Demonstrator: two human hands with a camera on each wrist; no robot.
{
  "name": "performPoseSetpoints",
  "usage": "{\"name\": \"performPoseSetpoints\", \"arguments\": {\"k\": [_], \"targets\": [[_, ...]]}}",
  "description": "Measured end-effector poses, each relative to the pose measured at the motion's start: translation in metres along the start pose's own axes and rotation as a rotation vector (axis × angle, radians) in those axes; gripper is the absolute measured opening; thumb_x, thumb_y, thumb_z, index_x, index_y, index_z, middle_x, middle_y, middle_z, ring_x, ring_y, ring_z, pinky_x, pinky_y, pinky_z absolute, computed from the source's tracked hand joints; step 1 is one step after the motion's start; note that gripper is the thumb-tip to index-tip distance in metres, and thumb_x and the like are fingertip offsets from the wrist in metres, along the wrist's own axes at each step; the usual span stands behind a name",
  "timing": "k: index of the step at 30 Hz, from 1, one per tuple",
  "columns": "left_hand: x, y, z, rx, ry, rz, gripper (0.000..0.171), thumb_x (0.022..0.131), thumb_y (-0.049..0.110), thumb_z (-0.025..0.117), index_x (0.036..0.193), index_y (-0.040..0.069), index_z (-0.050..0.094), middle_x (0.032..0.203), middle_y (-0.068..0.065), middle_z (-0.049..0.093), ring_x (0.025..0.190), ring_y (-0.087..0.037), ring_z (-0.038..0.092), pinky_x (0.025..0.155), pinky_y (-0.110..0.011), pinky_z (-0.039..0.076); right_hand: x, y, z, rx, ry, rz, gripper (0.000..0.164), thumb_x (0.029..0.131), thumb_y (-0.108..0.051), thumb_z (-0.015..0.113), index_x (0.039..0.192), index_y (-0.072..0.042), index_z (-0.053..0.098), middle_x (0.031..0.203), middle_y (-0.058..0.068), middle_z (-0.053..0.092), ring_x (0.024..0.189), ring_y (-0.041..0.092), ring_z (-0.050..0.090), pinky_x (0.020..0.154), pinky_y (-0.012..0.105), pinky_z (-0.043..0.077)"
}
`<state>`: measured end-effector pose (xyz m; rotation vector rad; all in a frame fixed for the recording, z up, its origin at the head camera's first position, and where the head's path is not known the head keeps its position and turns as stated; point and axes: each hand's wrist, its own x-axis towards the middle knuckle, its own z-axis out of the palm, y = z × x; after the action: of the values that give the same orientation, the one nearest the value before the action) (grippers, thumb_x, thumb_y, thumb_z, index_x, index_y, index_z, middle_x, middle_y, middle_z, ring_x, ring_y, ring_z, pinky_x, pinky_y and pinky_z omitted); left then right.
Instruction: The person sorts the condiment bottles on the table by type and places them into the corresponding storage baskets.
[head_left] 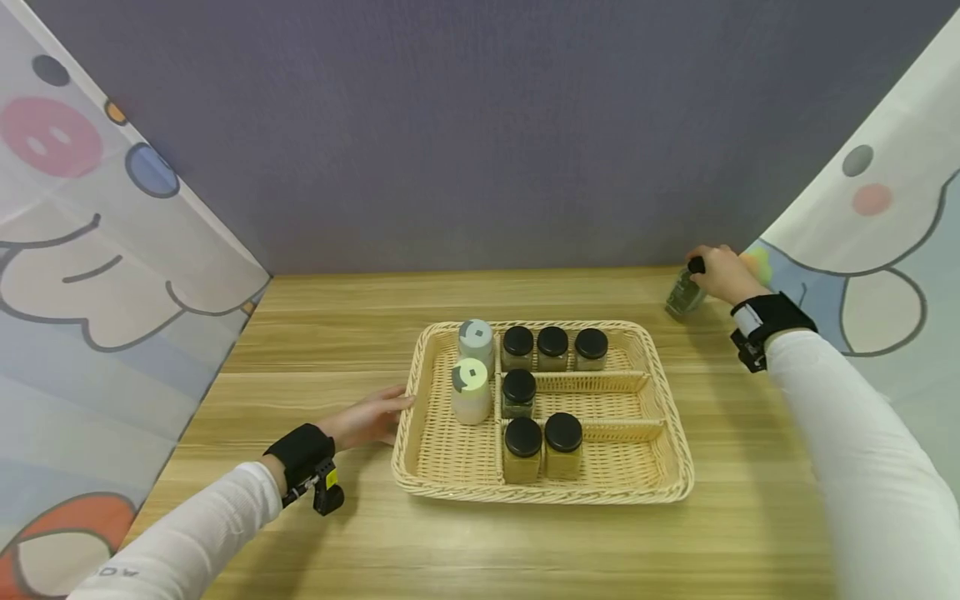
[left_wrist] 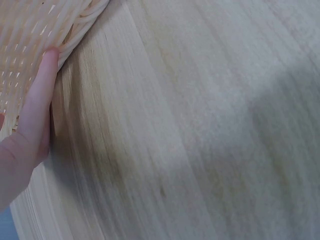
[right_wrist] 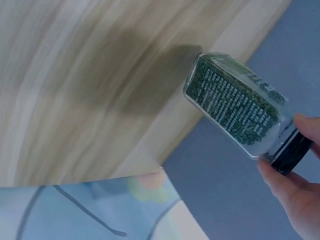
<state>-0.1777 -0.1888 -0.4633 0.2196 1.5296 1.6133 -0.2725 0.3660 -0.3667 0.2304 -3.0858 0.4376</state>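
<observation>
My right hand [head_left: 722,273] pinches the black cap of a glass spice jar [right_wrist: 235,102] at the table's back right corner. Green dried herbs fill most of that jar, and white print covers its side. It tilts in the right wrist view. At the left end of a wicker basket [head_left: 543,495], my left hand [head_left: 371,419] rests its fingers against the outer wall; one finger [left_wrist: 45,75] reaches the woven rim. Black-lidded jars stand in the basket's right compartments: several in the back [head_left: 552,343], one in the middle [head_left: 518,392], two in front [head_left: 563,444].
Two white bottles [head_left: 471,400] with pale tops stand in the basket's left compartment. Under everything lies a wood-grain table [head_left: 322,333]. A grey-purple panel [head_left: 480,142] rises behind it, and cartoon-print cloth [head_left: 885,250] hangs at both sides.
</observation>
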Motion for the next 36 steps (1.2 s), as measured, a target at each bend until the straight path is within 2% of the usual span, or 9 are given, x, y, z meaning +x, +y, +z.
{"name": "performPoseSetpoints", "arguments": {"k": [12, 28, 36], "targets": [[0.003, -0.003, 0.0, -0.001, 0.003, -0.002, 0.057, 0.097, 0.025, 0.033, 0.143, 0.009, 0.004, 0.138, -0.024, 0.029, 0.12, -0.034, 0.037, 0.089, -0.051, 0.039, -0.004, -0.02, -0.021, -0.035, -0.032, -0.056, 0.035, 0.085, -0.002, 0.051, 0.116, 0.013, 0.043, 0.101, 0.036, 0.045, 0.09, 0.046, 0.041, 0.068, 0.05, 0.038], [0.005, 0.0, -0.001, 0.01, -0.001, 0.002, 0.058, 0.097, 0.026, 0.034, 0.143, 0.008, 0.004, 0.138, -0.024, 0.028, 0.121, -0.035, 0.037, 0.089, -0.052, 0.038, -0.007, -0.038, -0.031, -0.045, -0.024, -0.136, 0.035, 0.083, 0.0, 0.054, 0.115, 0.012, 0.046, 0.1, 0.035, 0.046, 0.086, 0.043, 0.044, 0.065, 0.049, 0.039], [0.006, 0.0, -0.001, 0.01, -0.014, 0.005, 0.057, 0.097, 0.026, 0.033, 0.143, 0.008, 0.005, 0.138, -0.023, 0.028, 0.121, -0.035, 0.037, 0.089, -0.051, 0.039, -0.012, -0.051, -0.036, -0.049, -0.004, -0.186, 0.036, 0.082, 0.001, 0.056, 0.115, 0.01, 0.047, 0.104, 0.034, 0.046, 0.092, 0.044, 0.043, 0.068, 0.051, 0.039]]}}
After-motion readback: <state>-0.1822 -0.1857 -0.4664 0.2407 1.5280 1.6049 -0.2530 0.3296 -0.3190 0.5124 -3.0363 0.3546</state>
